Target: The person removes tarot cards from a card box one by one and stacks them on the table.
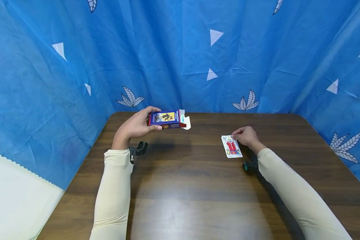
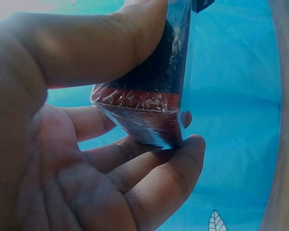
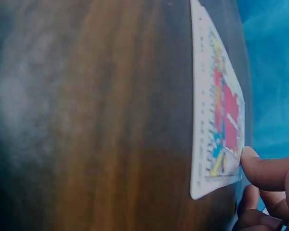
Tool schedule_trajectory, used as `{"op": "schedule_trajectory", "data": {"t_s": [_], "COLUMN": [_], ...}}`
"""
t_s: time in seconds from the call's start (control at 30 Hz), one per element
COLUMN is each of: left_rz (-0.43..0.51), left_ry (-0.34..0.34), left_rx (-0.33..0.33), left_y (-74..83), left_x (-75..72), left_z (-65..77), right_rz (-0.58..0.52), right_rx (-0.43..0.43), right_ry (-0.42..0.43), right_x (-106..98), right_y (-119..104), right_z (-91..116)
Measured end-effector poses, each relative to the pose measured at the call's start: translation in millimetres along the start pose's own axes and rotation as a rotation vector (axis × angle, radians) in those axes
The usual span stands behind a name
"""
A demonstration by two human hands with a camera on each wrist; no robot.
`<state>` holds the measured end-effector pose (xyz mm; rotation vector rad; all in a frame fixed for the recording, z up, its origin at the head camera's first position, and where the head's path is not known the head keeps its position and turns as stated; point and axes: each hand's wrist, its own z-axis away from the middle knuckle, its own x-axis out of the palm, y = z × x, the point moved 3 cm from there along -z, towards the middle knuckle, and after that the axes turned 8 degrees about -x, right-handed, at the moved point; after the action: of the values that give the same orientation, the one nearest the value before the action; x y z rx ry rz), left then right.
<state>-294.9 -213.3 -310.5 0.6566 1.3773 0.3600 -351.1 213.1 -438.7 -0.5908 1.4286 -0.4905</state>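
Holding 1 open box (image 1: 166,117), pinching 1 face-up card (image 1: 232,147), 2 hands (image 1: 135,126) (image 1: 248,136)

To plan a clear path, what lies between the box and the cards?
In the head view, only bare tabletop shows between the box and the cards.

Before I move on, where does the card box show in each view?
Head: the card box is just left of centre, in the left hand.
Left wrist: upper middle.
Right wrist: not in it.
Shared landmark: the blue cloth, visible in all three views.
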Motion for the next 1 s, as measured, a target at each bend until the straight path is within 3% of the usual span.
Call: {"op": "schedule_trajectory", "data": {"t_s": [0.13, 0.23, 0.33, 0.43, 0.53, 0.7, 0.83, 1.0], "left_rz": [-0.007, -0.011, -0.016, -0.015, -0.011, 0.004, 0.003, -0.006], "left_ry": [0.001, -0.002, -0.006, -0.01, -0.013, -0.006, -0.002, 0.0], "left_rx": [0.01, 0.019, 0.023, 0.016, 0.009, 0.006, 0.007, 0.008], "left_y": [1.0, 2.4, 3.5, 3.5, 3.2, 4.0, 5.8, 7.5], "left_x": [0.7, 0.8, -0.2, -1.3, -1.6, -1.2, 0.0, 1.8], "left_z": [-1.1, -2.2, -2.5, -1.4, 0.1, 1.5, 1.4, 1.1], "right_rz": [0.084, 0.064, -0.098, -0.301, -0.449, -0.501, -0.522, -0.543], "right_rx": [-0.069, -0.174, -0.324, -0.401, -0.358, -0.222, -0.162, -0.14], "right_ry": [0.047, 0.106, 0.116, 0.005, -0.133, -0.275, -0.321, -0.311], "right_x": [0, 1, 8, 18, 27, 37, 42, 46], "right_y": [-13, -43, -89, -136, -168, -192, -196, -196], "right_z": [3, 7, 13, 20, 26, 26, 24, 23]}}
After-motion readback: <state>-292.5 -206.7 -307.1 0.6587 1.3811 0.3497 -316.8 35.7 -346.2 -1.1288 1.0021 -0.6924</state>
